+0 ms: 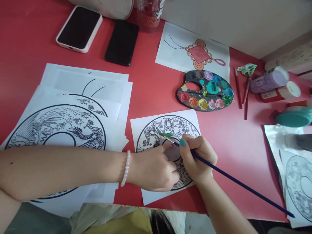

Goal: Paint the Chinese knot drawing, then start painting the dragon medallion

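Note:
My right hand (198, 156) is closed around a thin paintbrush (234, 177) with a long dark blue handle. The brush tip touches a sheet of paper (195, 122) beside a small green painted patch (167, 134). Black line art of dragons inside a ring is printed on that sheet. My left hand (153, 170), with a pale bead bracelet at the wrist, rests on the lower left of the same sheet. Its fingers are bent and apart, with nothing seen in them, and they hide part of the drawing. A paint palette (207, 105) with several coloured wells lies just beyond.
Under my left forearm lies a stack of printed sheets (114, 97). Two phones, one white-cased (79, 27) and one black (122, 42), are at the back. A coloured knot drawing (170, 55), brushes (237, 87) and paint bottles (270, 79) lie on the red table (146, 87).

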Motion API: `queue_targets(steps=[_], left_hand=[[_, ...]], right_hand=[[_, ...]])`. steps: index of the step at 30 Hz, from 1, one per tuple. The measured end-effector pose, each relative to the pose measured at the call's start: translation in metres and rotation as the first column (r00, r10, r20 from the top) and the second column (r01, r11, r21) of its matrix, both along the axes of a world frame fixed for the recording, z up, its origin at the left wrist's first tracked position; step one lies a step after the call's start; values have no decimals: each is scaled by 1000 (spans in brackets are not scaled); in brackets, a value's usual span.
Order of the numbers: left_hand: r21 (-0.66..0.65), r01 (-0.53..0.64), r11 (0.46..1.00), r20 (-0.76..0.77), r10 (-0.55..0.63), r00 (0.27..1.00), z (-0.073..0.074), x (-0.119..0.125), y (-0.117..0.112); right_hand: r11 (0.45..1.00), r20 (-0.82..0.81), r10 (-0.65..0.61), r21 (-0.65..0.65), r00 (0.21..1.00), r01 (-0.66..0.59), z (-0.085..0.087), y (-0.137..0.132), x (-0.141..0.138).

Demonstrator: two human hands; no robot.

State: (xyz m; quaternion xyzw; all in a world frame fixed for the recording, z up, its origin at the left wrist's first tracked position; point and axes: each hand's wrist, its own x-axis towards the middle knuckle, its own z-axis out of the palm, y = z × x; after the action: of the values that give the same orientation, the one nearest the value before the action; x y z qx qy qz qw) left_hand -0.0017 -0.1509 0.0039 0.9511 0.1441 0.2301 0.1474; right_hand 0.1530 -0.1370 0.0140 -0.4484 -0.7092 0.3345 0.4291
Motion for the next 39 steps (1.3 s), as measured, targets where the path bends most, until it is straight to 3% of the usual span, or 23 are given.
queue_targets(steps=[8,19,26,32,39], left_hand=[[4,-1,1000,17,1,1000,-1,0,0],[12,-16,1000,21,16,1000,1,0,0],[12,-32,999,15,31,999,2,-1,-1],[10,-31,999,24,31,999,2,0,0],[1,-26,1000,26,26,999,1,0,-1]], right_hand=[[998,-12,-14,63,1000,15,3,2,-2],[999,31,4,34,1000,-5,-1,2,1],[996,37,-89,20,995,88,-1,0,3],[999,33,-31,40,999,30,0,2,-1],[990,57,-140,35,989,138,-1,-1,1]])
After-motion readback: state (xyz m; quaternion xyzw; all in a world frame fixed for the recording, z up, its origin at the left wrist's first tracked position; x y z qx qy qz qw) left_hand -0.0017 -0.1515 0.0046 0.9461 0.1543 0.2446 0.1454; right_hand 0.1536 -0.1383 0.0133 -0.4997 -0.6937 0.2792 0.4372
